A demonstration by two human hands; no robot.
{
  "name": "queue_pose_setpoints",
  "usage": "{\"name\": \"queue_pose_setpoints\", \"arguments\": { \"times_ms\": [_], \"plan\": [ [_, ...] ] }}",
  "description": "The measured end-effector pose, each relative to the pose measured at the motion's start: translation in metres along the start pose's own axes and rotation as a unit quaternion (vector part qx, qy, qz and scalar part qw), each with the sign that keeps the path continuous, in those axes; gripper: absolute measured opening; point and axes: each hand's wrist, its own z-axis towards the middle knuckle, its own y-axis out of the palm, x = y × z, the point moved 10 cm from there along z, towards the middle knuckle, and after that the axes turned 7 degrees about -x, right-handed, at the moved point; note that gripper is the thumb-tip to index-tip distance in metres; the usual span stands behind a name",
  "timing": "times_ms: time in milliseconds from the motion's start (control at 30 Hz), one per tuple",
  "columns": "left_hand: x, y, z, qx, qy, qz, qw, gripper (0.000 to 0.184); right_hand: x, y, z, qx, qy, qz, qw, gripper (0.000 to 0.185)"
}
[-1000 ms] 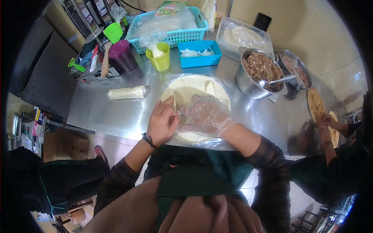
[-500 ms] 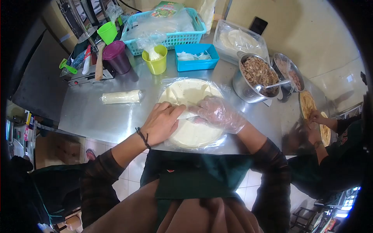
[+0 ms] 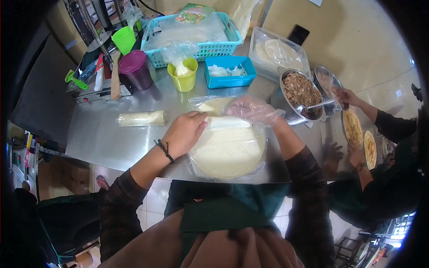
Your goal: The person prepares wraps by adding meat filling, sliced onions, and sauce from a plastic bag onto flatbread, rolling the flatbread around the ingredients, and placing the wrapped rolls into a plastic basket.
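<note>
A round, pale flatbread lies on a clear plastic sheet in front of me, its far part rolled into a folded white roll. My bare left hand is closed at the left end of this roll, fingers bent over it. In a clear plastic glove, my right hand bends its fingers down at the far side of the roll; its fingertips are partly hidden. Any filling inside the roll is out of sight. To the left rests a finished-looking wrapped roll in clear plastic.
Behind stand a yellow cup, a blue box of white slices, and a turquoise basket. A pot of minced filling with a spoon is at right. A co-worker's hand reaches near a metal bowl.
The near fold has been rolled away from me, exposing more flatbread in front. Both my hands moved farther forward. The co-worker's one hand has lifted toward the metal bowl.
</note>
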Motion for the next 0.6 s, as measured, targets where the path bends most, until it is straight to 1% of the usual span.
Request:
{"name": "queue_pose_setpoints", "arguments": {
  "times_ms": [33,67,133,200,267,300,367,400,467,533,567,600],
  "plan": [
    [-0.002,0.003,0.001,-0.028,-0.011,-0.015,0.999,0.025,-0.007,-0.015,-0.009,0.096,-0.021,-0.016,0.995,0.038],
    [-0.001,0.0,0.001,-0.03,-0.009,-0.018,0.999,0.025,-0.015,-0.029,-0.023,0.191,-0.042,-0.033,0.98,0.038],
    [-0.005,0.005,0.001,-0.066,-0.027,-0.013,0.997,0.024,-0.017,-0.032,-0.051,0.206,-0.05,-0.035,0.977,0.039],
    [-0.006,0.006,-0.001,-0.055,-0.023,-0.012,0.998,0.025,-0.01,-0.028,-0.065,0.218,-0.058,-0.038,0.973,0.041],
    [-0.004,0.007,-0.002,-0.052,-0.016,-0.008,0.998,0.026,-0.007,-0.017,-0.077,0.264,-0.141,-0.082,0.951,0.031],
    [-0.004,0.006,-0.002,-0.046,-0.017,-0.013,0.999,0.026,-0.004,-0.015,-0.079,0.268,-0.136,-0.08,0.95,0.031],
    [-0.004,0.006,-0.003,-0.039,-0.015,-0.018,0.999,0.025,0.012,-0.012,-0.071,0.234,-0.095,0.024,0.967,0.025],
    [-0.003,0.005,-0.004,-0.036,-0.001,-0.022,0.999,0.025,0.009,-0.015,-0.072,0.234,-0.094,0.023,0.967,0.025],
    [-0.002,0.006,-0.004,-0.034,0.011,-0.024,0.999,0.024,0.026,-0.004,-0.065,0.158,0.01,0.151,0.976,0.028],
    [-0.015,0.01,-0.003,-0.051,-0.046,-0.058,0.996,0.02,0.022,-0.003,-0.065,0.154,0.014,0.16,0.975,0.027],
    [-0.016,0.01,-0.003,-0.049,-0.047,-0.056,0.996,0.02,0.023,-0.003,-0.065,0.152,0.02,0.167,0.974,0.026],
    [-0.02,0.011,-0.002,-0.042,-0.06,-0.083,0.994,0.019,0.024,-0.002,-0.064,0.151,0.017,0.167,0.974,0.026]
  ]
}}
